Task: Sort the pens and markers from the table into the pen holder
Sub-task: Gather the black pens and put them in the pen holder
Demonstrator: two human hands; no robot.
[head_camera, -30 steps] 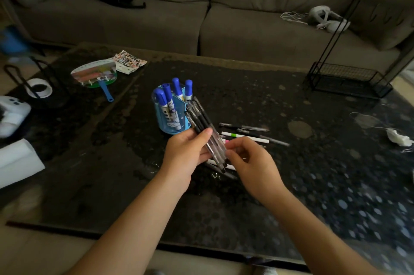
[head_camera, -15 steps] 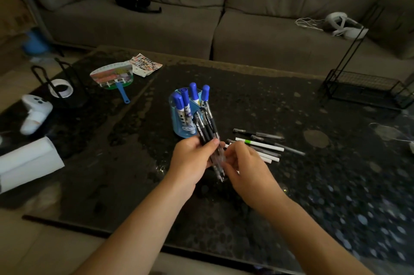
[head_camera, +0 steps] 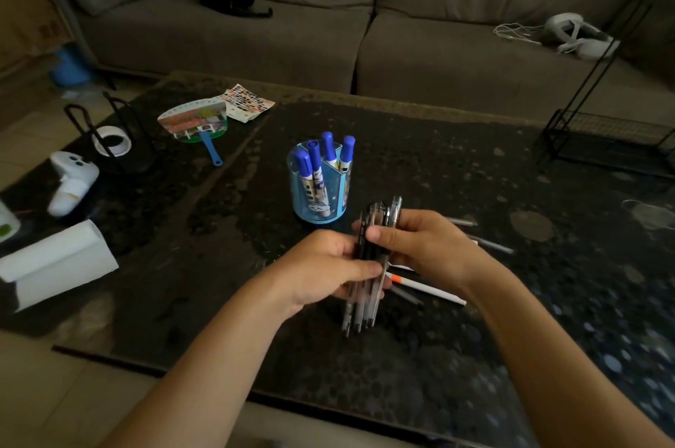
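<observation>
A blue see-through pen holder [head_camera: 338, 208] stands mid-table with several blue-capped markers [head_camera: 313, 173] upright in it. Just in front of it, both hands grip one bundle of clear and black pens [head_camera: 365, 301], held nearly upright. My left hand [head_camera: 325, 268] wraps the lower part of the bundle; my right hand [head_camera: 423, 243] pinches its upper part from the right. More pens lie on the table behind and under my right hand, among them a white pen with an orange band [head_camera: 425, 287] and grey ones [head_camera: 491, 245].
On the dark glass table [head_camera: 420, 356] lie a hand fan [head_camera: 195, 122], a sticker sheet [head_camera: 248, 105], a white controller [head_camera: 71, 181], a tape roll [head_camera: 111, 144] and white paper [head_camera: 54, 261] at left. A black wire rack [head_camera: 606, 141] stands back right. A sofa [head_camera: 292, 46] runs behind.
The pen bundle has swung from leaning left to nearly upright. My right hand moved from its lower end up to its top; the view shifted left.
</observation>
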